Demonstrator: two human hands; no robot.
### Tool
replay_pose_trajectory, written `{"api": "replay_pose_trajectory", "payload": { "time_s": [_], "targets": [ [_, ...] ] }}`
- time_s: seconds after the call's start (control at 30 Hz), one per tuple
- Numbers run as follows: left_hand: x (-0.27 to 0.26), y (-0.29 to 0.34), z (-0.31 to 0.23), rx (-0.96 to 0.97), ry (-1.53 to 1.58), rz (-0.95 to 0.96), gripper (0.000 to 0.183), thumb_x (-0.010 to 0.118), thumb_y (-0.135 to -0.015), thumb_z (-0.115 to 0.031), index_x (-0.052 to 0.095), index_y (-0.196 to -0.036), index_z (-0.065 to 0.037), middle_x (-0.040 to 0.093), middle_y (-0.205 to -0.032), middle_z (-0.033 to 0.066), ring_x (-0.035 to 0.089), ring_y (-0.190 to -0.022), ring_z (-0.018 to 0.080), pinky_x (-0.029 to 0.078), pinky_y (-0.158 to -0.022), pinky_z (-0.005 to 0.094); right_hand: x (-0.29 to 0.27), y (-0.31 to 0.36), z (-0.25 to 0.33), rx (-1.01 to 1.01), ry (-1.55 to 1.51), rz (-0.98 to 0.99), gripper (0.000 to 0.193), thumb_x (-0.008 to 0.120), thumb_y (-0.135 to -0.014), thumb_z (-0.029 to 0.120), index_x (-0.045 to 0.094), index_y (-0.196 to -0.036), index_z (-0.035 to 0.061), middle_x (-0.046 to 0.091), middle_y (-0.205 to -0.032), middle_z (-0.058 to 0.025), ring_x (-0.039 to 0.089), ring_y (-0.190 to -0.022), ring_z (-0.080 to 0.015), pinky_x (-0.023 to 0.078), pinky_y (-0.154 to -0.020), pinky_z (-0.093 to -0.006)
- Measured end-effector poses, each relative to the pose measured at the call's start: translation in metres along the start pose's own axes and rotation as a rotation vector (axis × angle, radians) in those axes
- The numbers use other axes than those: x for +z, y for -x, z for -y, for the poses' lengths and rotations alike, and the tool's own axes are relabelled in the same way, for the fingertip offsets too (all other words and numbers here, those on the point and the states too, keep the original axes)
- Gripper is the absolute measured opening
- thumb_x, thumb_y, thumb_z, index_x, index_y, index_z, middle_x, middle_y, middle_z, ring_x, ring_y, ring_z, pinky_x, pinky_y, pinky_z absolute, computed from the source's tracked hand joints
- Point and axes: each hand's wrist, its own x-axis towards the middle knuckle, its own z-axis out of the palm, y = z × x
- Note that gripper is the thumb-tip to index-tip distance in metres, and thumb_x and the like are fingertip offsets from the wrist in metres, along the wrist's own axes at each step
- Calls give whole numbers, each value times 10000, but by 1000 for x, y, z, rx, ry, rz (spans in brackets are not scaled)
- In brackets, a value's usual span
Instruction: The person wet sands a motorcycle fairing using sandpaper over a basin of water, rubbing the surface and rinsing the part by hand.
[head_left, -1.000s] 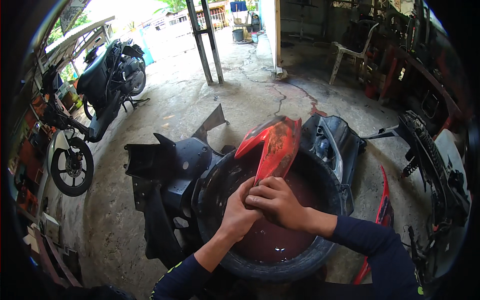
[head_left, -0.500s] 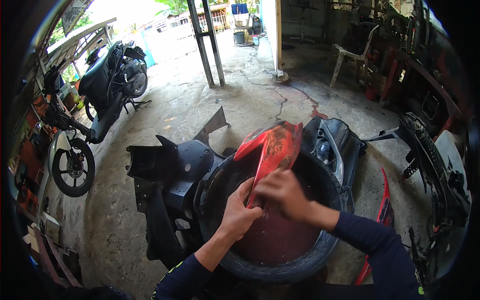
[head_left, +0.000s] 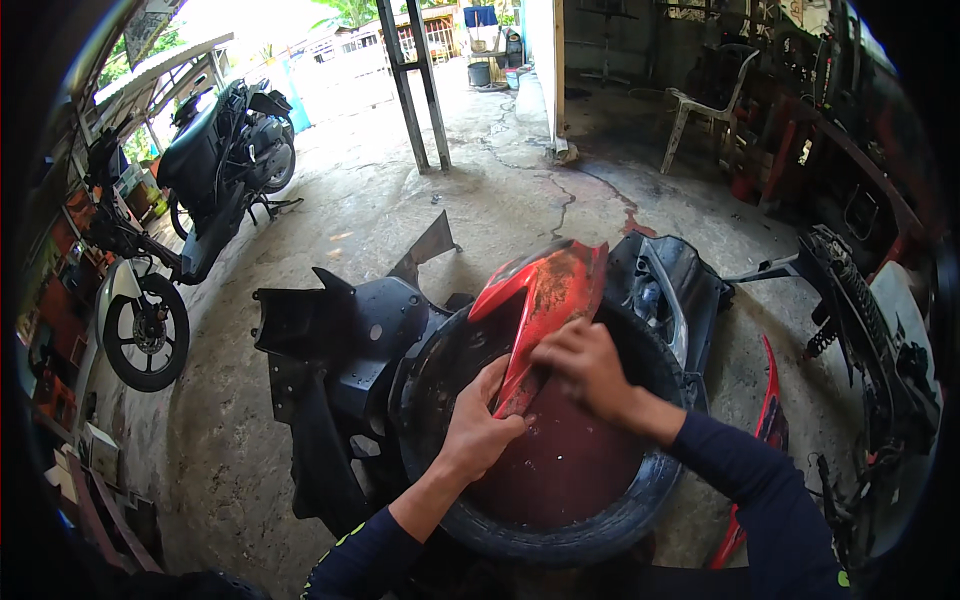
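A red motorcycle fairing panel, smeared with brown dirt, lies tilted over a round black tub of murky reddish water. Its upper end rests near the tub's far rim. My left hand grips the panel's narrow lower end, thumb on the near side. My right hand is curled against the panel's right side, somewhat blurred. Its fingers look closed, and whatever they may hold is hidden.
Black plastic fairing parts lie left of the tub; a dark panel leans behind its right side. Another red panel and a stripped motorcycle frame are at right. A motorcycle stands far left, a plastic chair far right.
My right hand has slid a little up and to the right along the panel, baring more of its lower part. My left hand and the panel have hardly moved.
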Motion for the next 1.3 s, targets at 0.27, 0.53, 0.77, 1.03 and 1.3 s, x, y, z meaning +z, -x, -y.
{"api": "replay_pose_trajectory", "payload": {
  "time_s": [0.27, 0.53, 0.77, 1.03, 1.3],
  "targets": [
    [0, 13, -4, -9, -51, 12, 789, 594, -750, 102, 348, -1500, 97, 521, -1461, 170, 493, -1365, 202, 403, -1116, 308, 1, 22, -28, 176, 100, -47, 316, 679, -742, 54, 737, -1046, 118, 692, -1074, -39, 620, -1013, -250, 460, -872, -411],
    [-12, 10, 11, 20, -266, 88, 837, 544, -752, 129, 281, -1544, 62, 444, -1522, 154, 495, -1365, 205, 528, -1026, 342, 48, 103, -77, 1021, -444, 48, 321, 623, -797, -39, 744, -1074, 68, 726, -1030, -122, 705, -863, -291, 582, -705, -418],
    [-39, -7, 44, 142, -481, -6, 912, 632, -731, 42, 249, -1558, 75, 447, -1517, 205, 497, -1362, 241, 420, -1104, 326, 76, 142, -108, 1759, -520, 432, 364, 606, -887, -13, 659, -1246, 12, 691, -1036, -191, 709, -797, -316, 622, -591, -460],
    [-47, -5, 61, 247, -917, 23, 769, 618, -801, -31, 417, -1542, -75, 535, -1445, 264, 578, -1297, 328, 479, -1023, 322, 6, 22, -70, 1343, -1229, 394, 367, 601, -854, 69, 654, -1216, 93, 690, -984, -36, 680, -836, -171, 603, -639, -435],
    [-38, 7, 52, 210, -869, 104, 702, 698, -883, -68, 426, -1529, -72, 505, -1449, 309, 526, -1328, 441, 494, -1027, 386, 26, -43, -2, 296, -452, 278, 343, 567, -822, -6, 677, -1146, 16, 712, -912, -219, 728, -825, -342, 563, -761, -405]
  ]
}}
